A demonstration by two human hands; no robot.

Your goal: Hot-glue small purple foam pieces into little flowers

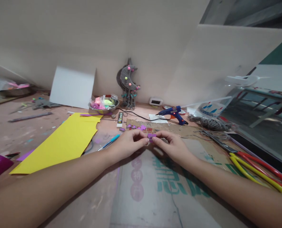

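Observation:
Between my two hands, a little above the cardboard, is a small purple cut-out shape. My left hand pinches its left side with thumb and forefinger. On its right side the fingertips of my right hand close in the same way. Just beyond my fingers lie more purple cut-outs, several of them in a loose row to the left. A blue pen rests beside my left wrist.
Yellow card covers the left of the table. A blue glue gun stands behind my right hand. Scissors with red and yellow handles lie right, near grey yarn. A crescent-moon craft stands by the wall, beside a bowl.

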